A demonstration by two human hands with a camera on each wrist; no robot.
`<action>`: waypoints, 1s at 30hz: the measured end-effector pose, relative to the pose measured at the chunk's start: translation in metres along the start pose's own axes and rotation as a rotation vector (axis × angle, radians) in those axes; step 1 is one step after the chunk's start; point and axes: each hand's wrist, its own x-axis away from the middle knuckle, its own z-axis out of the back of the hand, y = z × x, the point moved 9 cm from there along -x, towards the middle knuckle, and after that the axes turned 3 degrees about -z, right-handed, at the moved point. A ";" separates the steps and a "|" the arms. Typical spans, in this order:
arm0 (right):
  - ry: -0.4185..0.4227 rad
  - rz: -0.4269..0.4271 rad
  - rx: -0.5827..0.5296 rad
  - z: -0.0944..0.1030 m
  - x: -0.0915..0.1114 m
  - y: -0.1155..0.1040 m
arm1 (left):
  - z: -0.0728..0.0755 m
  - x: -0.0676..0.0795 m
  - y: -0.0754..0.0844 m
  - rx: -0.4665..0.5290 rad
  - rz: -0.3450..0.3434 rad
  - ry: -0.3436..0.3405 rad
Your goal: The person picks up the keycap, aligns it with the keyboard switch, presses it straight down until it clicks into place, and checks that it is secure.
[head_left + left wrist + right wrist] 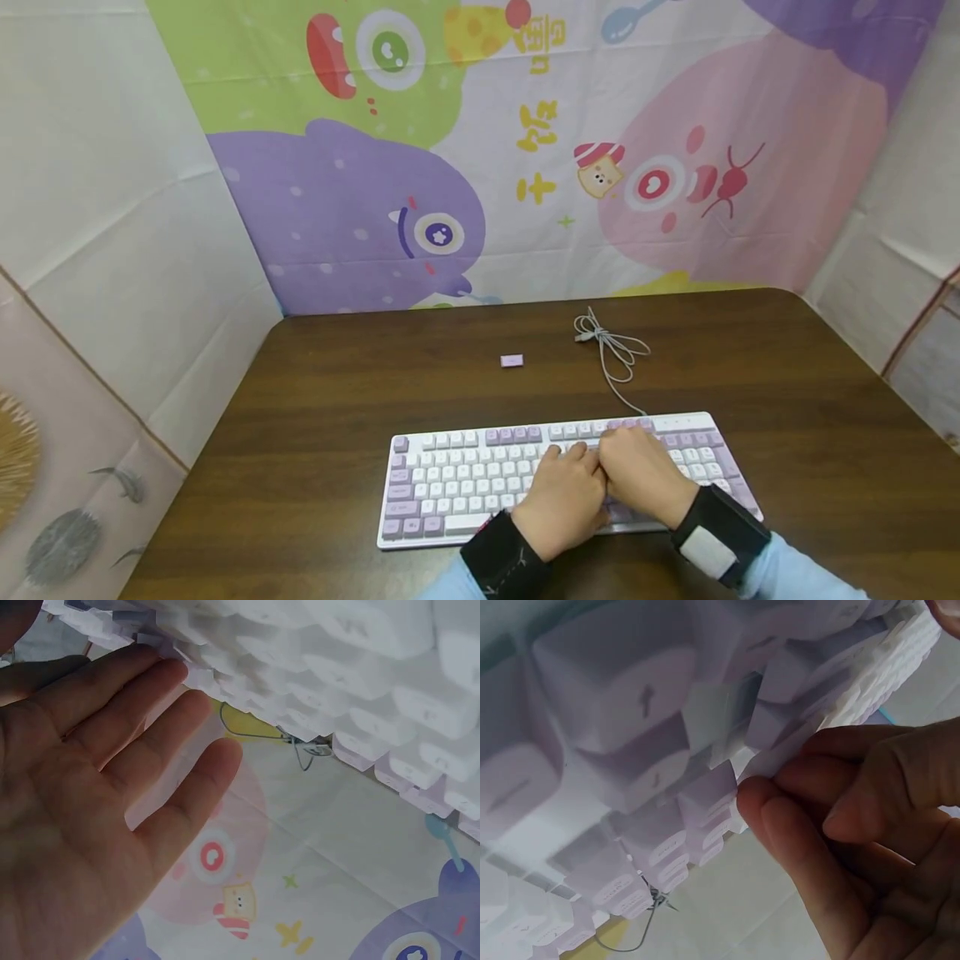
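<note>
A full-size keyboard (480, 479) with white and light purple keycaps lies on the brown table. Over its right-middle part, my right hand (645, 471) has its fingers curled and, in the right wrist view, pinches a light purple keycap (778, 754) at the keyboard's edge of keys; the fingers partly hide that keycap. Close beside it, my left hand (562, 496) rests over the keys with fingers extended toward the right hand. In the left wrist view the left hand's fingers (161, 742) look straight and hold nothing visible. A loose purple keycap (512, 361) lies behind the keyboard.
A bundled grey cable (615, 346) runs from the keyboard's back edge onto the table (360, 375). Beyond the table's far edge hangs a cloth (547, 242) printed with cartoon figures. Pale cloth walls (127, 225) stand at both sides.
</note>
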 end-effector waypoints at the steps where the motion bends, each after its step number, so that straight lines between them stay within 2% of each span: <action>1: 0.002 0.003 -0.002 -0.001 0.001 -0.001 | 0.000 0.000 0.000 0.006 -0.001 -0.003; 10: -0.006 -0.007 -0.006 -0.002 0.003 -0.003 | -0.003 -0.005 -0.004 0.062 -0.018 -0.063; 18: 0.026 -0.008 -0.005 0.000 0.005 -0.007 | 0.003 -0.001 -0.002 0.030 -0.027 0.022; 24: 0.041 -0.012 0.035 -0.004 0.009 -0.009 | -0.001 0.000 0.000 0.004 -0.034 0.038; 30: 0.046 -0.018 0.024 -0.005 0.009 -0.008 | -0.002 0.000 0.000 0.013 -0.030 0.043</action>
